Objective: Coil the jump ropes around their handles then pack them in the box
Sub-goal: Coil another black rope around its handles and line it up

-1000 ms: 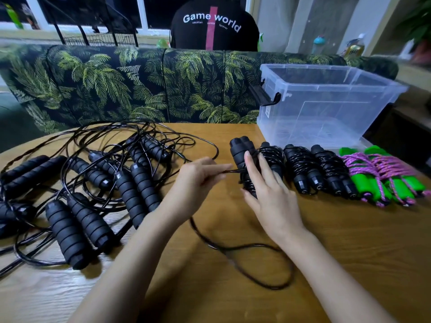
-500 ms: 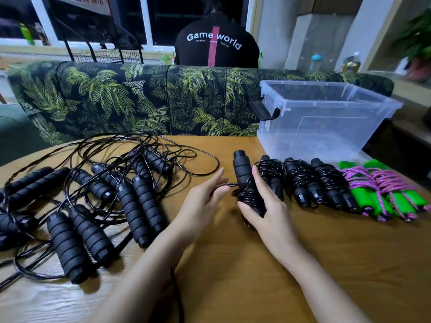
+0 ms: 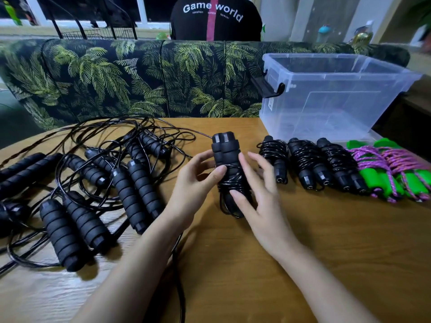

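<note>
The two black handles (image 3: 225,155) of the jump rope you are working on are side by side, tips up, over the middle of the table (image 3: 303,252). Your left hand (image 3: 193,183) grips them, thumb in front and fingers behind, so the two act like one stick. Some wound cord (image 3: 233,183) sits round their lower half. Your right hand (image 3: 261,206) is open, fingers straight and spread, with the thumb touching the wound cord. I think that is to stop the loops from slipping. The loose cord (image 3: 179,271) runs under your left arm to the near edge of the table, so this rope is not done yet and needs more turns.

Just to the right, three wound black ropes (image 3: 307,164) lie in a row. Past them, near the right edge, are green ropes (image 3: 391,173) with purple cord. They all lie right in front of the clear box (image 3: 314,108) at the far right corner, so packing should be a short lift. I can see no rope in the box yet.

On the left side of the table lies a pile of black ropes (image 3: 93,178) with their cords all crossed. That tangle could catch when you pull the next one out. The loose cord under your arm could snag too. Behind the far edge is a leafy sofa (image 3: 116,73), and a person in a black shirt (image 3: 214,19) is behind it.
</note>
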{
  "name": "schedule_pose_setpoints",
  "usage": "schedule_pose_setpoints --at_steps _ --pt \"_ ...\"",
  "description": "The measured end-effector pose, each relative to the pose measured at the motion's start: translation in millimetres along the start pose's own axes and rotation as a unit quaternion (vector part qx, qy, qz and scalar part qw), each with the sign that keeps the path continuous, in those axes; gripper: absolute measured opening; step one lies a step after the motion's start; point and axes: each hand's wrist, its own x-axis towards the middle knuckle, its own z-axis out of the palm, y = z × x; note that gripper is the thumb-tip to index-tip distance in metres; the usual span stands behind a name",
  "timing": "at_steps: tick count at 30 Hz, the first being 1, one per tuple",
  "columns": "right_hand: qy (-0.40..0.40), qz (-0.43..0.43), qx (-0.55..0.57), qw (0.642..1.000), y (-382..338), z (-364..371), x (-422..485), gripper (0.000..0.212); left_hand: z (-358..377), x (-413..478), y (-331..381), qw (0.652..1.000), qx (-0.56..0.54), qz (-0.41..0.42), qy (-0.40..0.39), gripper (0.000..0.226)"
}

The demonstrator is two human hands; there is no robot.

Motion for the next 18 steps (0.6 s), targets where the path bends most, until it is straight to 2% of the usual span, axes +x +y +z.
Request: schedule_pose_setpoints --at_steps 4,6,9,11,14,16,18 --pt "-0.011 -0.027 -0.126 0.992 -1 4 -2 0.075 2 -4 -1 0.999 -0.009 -0.012 0.035 0.055" --pt "0.001 -0.02 -0.106 0.994 0 2 -1 0.075 0 -5 1 0.999 -0.017 -0.012 0.024 0.053" --pt "0.004 -0.003 -0.011 1.0 3 -1 1 0.071 -5 -5 4 0.999 -0.032 -0.018 -0.012 0.051" --pt "0.001 -0.015 -0.052 0.999 4 0 0 0.07 -5 -5 4 0.999 -0.033 -0.018 -0.022 0.05" --pt "-0.002 -0.041 -0.134 0.99 3 1 -1 0.071 -5 -7 6 0.999 -0.029 -0.013 0.006 0.051" --pt "-0.008 -0.03 -0.094 0.995 3 2 -1 0.069 -7 -6 8 0.999 -0.04 -0.014 0.008 0.052" --pt "-0.004 0.01 -0.001 1.0 3 1 1 0.067 -10 -5 11 0.998 -0.056 -0.017 -0.012 0.052"
